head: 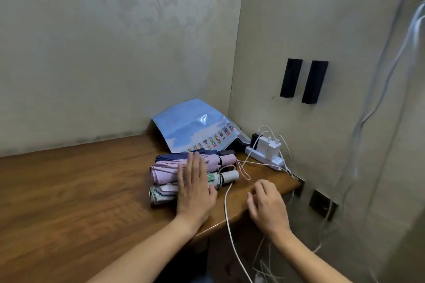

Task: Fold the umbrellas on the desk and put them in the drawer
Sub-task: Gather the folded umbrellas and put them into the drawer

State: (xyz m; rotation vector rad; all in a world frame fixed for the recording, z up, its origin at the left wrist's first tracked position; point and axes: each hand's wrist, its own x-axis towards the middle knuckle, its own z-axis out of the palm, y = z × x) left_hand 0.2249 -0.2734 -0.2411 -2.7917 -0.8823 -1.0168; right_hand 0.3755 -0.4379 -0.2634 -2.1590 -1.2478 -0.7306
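Umbrellas (184, 174): three collapsed ones lie side by side on the worktop (80, 190), near its right end; navy farthest, lilac in the middle, a pale green print nearest; handles point right.
Left grip (195, 187): released, flat palm and straight fingers pressing across all three.
Right grip (268, 204): grasping nothing, fingers loosely curled, hovering just right of the handles.
Look: canopies are loosely bunched, not tightly wrapped; wrist cords trail from the handles.
Step, as I judge it: gathering the bundle for the drawer, which is not in view.
Doing it well: pin the stack, bring the right grip round the handles, keep clear of the white cable (226, 209) crossing just beside them.
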